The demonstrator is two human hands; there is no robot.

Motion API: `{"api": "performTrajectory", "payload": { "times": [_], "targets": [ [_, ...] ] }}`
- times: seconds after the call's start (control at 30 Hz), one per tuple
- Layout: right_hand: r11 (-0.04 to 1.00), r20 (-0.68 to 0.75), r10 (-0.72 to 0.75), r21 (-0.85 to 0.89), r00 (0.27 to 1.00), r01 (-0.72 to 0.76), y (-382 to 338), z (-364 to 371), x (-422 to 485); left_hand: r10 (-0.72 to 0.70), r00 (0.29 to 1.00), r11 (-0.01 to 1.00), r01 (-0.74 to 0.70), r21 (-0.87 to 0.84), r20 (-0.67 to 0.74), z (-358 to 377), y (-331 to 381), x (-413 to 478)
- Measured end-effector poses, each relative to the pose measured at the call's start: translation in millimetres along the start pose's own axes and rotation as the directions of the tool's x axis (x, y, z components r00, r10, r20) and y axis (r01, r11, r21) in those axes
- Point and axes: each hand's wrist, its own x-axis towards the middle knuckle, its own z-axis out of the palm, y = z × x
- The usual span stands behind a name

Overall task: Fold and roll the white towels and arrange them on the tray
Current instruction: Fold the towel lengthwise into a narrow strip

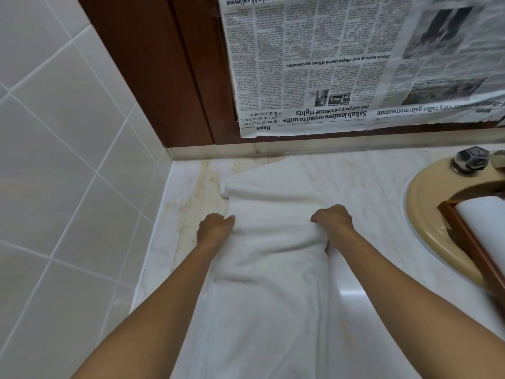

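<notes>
A long white towel (270, 283) lies folded lengthwise on the marble counter (369, 269), running from the near edge to the back wall. A thick fold of it bunches up between my hands. My left hand (216, 228) grips the left edge of that fold, fingers curled into the cloth. On the right edge, my right hand (332, 221) grips the same fold. The towel's far end lies flat with one corner turned over. A wooden tray (470, 242) with a white sheet or towel in it sits over the sink at the right edge.
A beige sink basin (426, 214) with a chrome tap knob (471, 158) is at the right. Newspaper (341, 64) is taped over a wood-framed panel behind the counter. A white tiled wall (68, 160) closes the left side.
</notes>
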Motion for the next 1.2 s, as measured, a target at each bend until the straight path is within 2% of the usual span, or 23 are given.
{"api": "performTrajectory", "payload": {
  "times": [0.17,0.33,0.43,0.53,0.6,0.7,0.77,0.87,0.93,1.0,1.1,1.2],
  "targets": [
    [0.986,-0.100,-0.158,-0.068,0.982,0.152,-17.9,4.5,32.3,0.053,0.997,0.998,-0.051,0.034,-0.058,1.4,14.2,20.2],
    [0.951,-0.172,-0.283,0.079,0.944,0.299,-41.8,3.3,51.3,0.152,0.975,0.970,-0.178,-0.165,-0.162,5.0,40.4,36.5],
    [0.945,-0.130,-0.265,0.161,0.955,0.284,-42.8,5.0,50.3,0.091,0.977,0.952,-0.142,-0.271,-0.192,5.5,48.7,42.9],
    [0.959,-0.111,-0.242,0.127,0.964,0.255,-20.6,2.5,32.2,0.045,0.990,0.952,-0.084,-0.296,-0.136,12.2,37.5,35.8],
    [0.969,-0.122,-0.230,0.060,0.966,0.238,4.7,0.4,9.9,0.059,0.989,0.957,-0.094,-0.274,-0.134,18.5,18.4,18.0],
    [0.976,-0.111,-0.213,-0.072,0.971,0.206,47.4,-3.8,-32.8,0.072,0.974,0.959,-0.126,-0.254,-0.213,25.8,-19.4,-23.0],
    [0.974,-0.073,-0.196,-0.126,0.978,0.186,74.8,-5.5,-61.0,0.091,0.959,0.976,-0.139,-0.167,-0.268,29.8,-45.5,-52.7],
    [0.986,-0.016,-0.139,-0.100,0.990,0.136,109.2,-3.5,-88.7,0.134,0.945,0.990,-0.143,-0.007,-0.297,36.4,-81.9,-90.3],
    [0.985,0.045,-0.114,-0.125,0.992,0.119,122.1,-4.9,-93.4,0.164,0.950,0.983,-0.137,0.119,-0.267,38.4,-99.1,-101.5],
    [0.994,0.115,-0.061,-0.084,0.991,0.071,123.8,-8.9,-94.0,0.159,0.962,0.981,-0.129,0.143,-0.222,33.6,-106.4,-99.5],
    [0.990,0.024,-0.093,-0.101,0.995,0.095,123.7,-10.5,-93.1,0.118,0.979,0.991,-0.106,0.076,-0.164,23.4,-102.6,-91.1],
    [0.980,-0.072,-0.150,-0.144,0.986,0.139,124.1,-3.3,-107.7,0.171,0.954,0.985,-0.160,0.066,-0.246,24.1,-100.4,-99.2]
  ]
}}
